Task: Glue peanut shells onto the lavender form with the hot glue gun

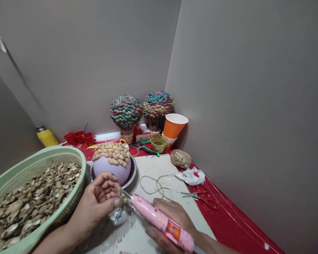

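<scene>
My left hand [94, 203] is closed in a pinch on a peanut shell [123, 197], held above the white board. My right hand [178, 215] wraps round a pink pen-shaped hot glue gun [152, 211] with an orange switch. Its metal tip meets the shell or lies just beside it. Behind my left fingers, a lilac ball [110, 172] sits in a metal bowl [134, 171]. Peanut shells [113, 151] cover the top of the ball, while its lower part is bare.
At left stands a green basket [81, 158] full of shells. Two coloured shell-covered balls on cups [126, 112] are at the back, near an orange paper cup [175, 126]. Twine [180, 158] and red-handled scissors [201, 195] lie at right. Grey walls enclose the table.
</scene>
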The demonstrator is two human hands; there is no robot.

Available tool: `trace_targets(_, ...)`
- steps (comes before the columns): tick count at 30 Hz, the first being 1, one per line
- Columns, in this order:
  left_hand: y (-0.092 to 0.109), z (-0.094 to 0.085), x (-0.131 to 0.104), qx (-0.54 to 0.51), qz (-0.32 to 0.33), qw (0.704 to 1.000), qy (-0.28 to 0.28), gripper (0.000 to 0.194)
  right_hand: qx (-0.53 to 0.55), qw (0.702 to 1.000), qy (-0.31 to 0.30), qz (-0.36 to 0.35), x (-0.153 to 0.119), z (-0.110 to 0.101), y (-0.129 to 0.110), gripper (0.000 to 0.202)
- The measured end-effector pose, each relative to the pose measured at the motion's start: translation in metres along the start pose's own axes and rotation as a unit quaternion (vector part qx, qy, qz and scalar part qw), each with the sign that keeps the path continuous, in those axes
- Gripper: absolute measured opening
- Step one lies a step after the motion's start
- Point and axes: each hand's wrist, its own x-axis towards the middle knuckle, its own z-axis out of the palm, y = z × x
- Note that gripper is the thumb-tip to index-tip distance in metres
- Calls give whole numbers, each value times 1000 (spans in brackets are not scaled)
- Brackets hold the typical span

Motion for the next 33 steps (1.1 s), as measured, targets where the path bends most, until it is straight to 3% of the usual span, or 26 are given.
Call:
trace_targets(10,3,3,0,8,18,999,35,39,-49,998,16,-30,8,-6,-5,41)
trace_targets(27,7,2,-1,12,32,999,38,37,-89,995,38,-31,16,-9,-10,41)
trace_targets(33,8,2,-2,13,39,998,57,37,-124,991,14,-37,16,-11,-11,44)
